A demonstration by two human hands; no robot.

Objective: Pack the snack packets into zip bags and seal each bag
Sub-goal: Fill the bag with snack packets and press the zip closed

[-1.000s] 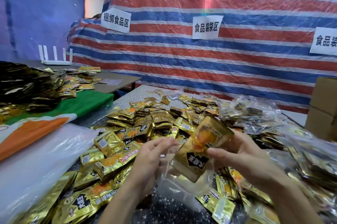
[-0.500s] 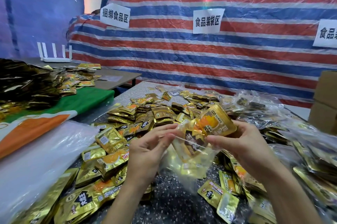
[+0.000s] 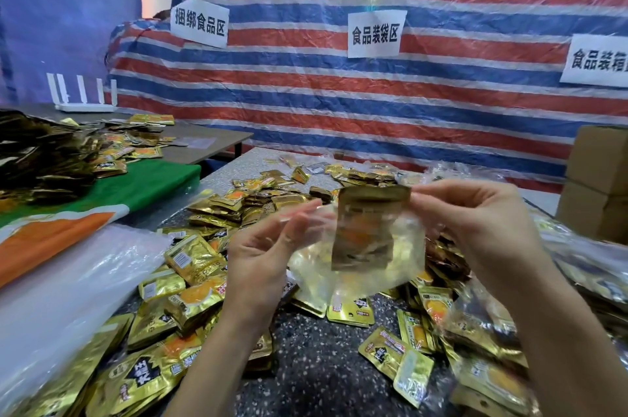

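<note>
Where the two hands meet above the bench (image 3: 316, 369), a clear zip bag (image 3: 360, 260) held up in the air, mouth upward. Left hand (image 3: 268, 253) pinching the bag's left top edge between thumb and fingertips, other fingers loosely curled. Right hand (image 3: 475, 229) pinching the right top corner, just beside the upper edge of a gold packet (image 3: 368, 229). Packet upright, mostly inside the bag, its top strip poking above the mouth; picture blurred here, so print unreadable. Whether the bag's zip is pressed closed anywhere: cannot tell.

Below and around, loose gold packets (image 3: 204, 267) strewn over the speckled bench, heaped thickest on the left and toward the far edge. More packets (image 3: 404, 352) lying flat near the right forearm. On the right, filled clear bags (image 3: 584, 267) piled up. At the far left, a sheet of clear plastic (image 3: 68, 287) over an orange and green cloth (image 3: 112, 199), with a dark heap of packets (image 3: 44, 158) on it. Behind, a second bench (image 3: 210, 144) carrying a white router (image 3: 85, 93). Cardboard boxes (image 3: 598, 185) stacked at the right edge. Striped red, white and blue tarp (image 3: 339, 104) as backdrop, with three white paper signs (image 3: 375, 33) stuck on it.
</note>
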